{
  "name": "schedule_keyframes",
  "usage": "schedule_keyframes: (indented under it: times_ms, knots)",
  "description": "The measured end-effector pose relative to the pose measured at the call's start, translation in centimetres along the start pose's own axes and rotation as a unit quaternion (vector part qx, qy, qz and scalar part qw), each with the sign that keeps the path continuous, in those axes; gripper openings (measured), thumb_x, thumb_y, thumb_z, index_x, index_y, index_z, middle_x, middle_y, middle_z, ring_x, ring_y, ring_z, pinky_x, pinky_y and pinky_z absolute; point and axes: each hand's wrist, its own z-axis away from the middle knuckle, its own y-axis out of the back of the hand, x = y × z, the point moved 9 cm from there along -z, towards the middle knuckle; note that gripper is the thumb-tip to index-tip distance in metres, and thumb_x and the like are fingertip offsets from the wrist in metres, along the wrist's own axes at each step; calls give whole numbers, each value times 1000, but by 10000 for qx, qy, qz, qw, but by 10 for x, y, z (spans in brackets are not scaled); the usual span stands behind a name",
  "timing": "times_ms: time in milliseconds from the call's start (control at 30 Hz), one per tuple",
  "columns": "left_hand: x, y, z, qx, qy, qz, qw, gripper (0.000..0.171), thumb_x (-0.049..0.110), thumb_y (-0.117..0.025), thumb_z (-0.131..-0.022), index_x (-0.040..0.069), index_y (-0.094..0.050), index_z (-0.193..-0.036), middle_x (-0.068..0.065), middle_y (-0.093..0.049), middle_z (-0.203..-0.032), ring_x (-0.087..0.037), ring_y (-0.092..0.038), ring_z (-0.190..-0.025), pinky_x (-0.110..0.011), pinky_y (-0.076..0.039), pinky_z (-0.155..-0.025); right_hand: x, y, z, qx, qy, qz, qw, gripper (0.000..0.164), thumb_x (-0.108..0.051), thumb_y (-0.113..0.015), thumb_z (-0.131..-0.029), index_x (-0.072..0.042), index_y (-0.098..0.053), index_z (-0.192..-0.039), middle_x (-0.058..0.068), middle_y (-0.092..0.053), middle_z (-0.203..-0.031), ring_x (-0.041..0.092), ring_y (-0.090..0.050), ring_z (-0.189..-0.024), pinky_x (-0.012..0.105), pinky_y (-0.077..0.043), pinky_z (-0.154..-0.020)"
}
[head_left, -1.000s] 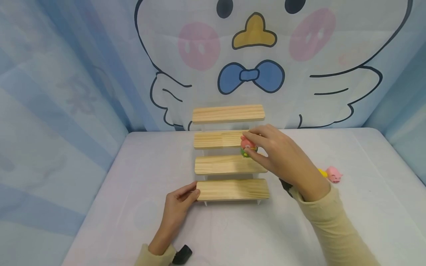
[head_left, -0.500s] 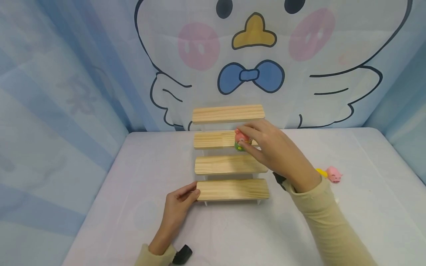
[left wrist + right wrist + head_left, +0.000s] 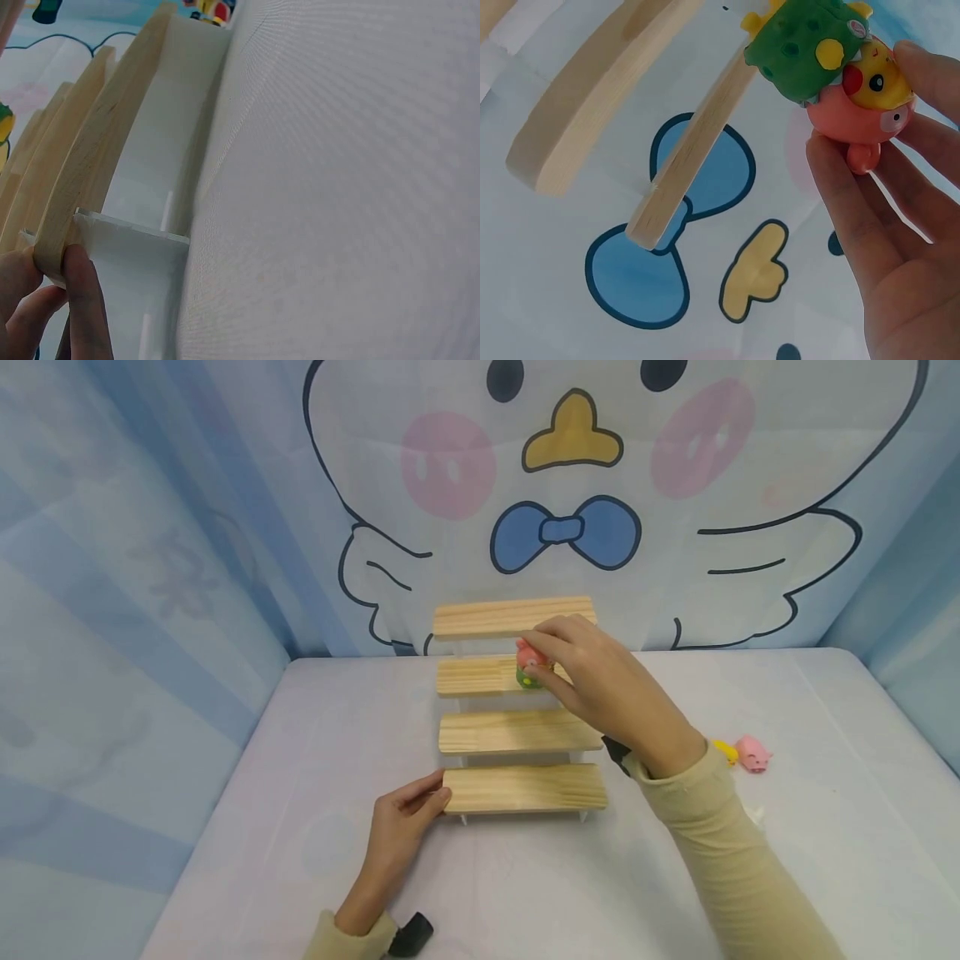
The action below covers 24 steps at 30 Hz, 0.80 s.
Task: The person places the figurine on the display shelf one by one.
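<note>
A four-tier wooden shelf (image 3: 525, 788) with white supports stands mid-table. My left hand (image 3: 401, 827) pinches the left end of its lowest board, thumb and fingers on either side of the wood in the left wrist view. Higher up, my right hand (image 3: 600, 681) pinches a small toy figure (image 3: 855, 82) between thumb and fingertips. The figure has a pink head, a green spotted body and a yellow chick-like face on its front. In the head view it overlaps the second board from the top (image 3: 472, 677).
To the right on the white table (image 3: 840, 827) lie a pink pig toy (image 3: 753, 753) and a yellow toy (image 3: 725, 751), with a small white thing (image 3: 756, 815) partly behind the right sleeve. A cartoon-printed cloth (image 3: 562, 585) hangs close behind the shelf.
My right hand has carried the toy figure left and upward, from between the second and third boards to in front of the second board from the top. The left hand has stayed still.
</note>
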Motion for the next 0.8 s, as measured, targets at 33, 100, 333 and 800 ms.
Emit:
schedule_keyframes:
  times_ms: [33,100,333,800]
  knots:
    - [0,0,0,-3,6,6,10000,39,12,-76,-88,-1,-67,-124,-20,-69,-117,-7,-68,-95,-18,-57,-80,1,0,-1,-20,-12,3,10000,37,-16,-73,-92,2,-66,-123,14,-65,-115,29,-61,-110,43,-54,-93]
    - [0,-1,0,-14,20,22,10000,39,12,-76,-88,-1,-68,-124,-20,-69,-117,-7,-68,-95,-18,-57,-80,2,-1,-3,-70,-42,4,10000,38,-16,-73,-92,3,-65,-125,15,-65,-116,30,-60,-112,44,-53,-95]
    - [1,0,0,8,-3,11,10000,39,13,-76,-88,-1,-68,-123,-20,-69,-117,-7,-68,-94,-18,-57,-79,2,-2,-14,-162,-7,49,9999,41,-18,-71,-94,3,-63,-129,17,-64,-121,32,-59,-116,45,-51,-99]
    - [0,-1,0,11,12,114,9999,37,9,-75,-89,-3,-67,-123,-21,-69,-116,-7,-68,-93,-18,-57,-79,3,-5,-35,-297,-60,132,9995,37,-21,-66,-97,1,-65,-127,15,-65,-122,31,-58,-116,44,-51,-100]
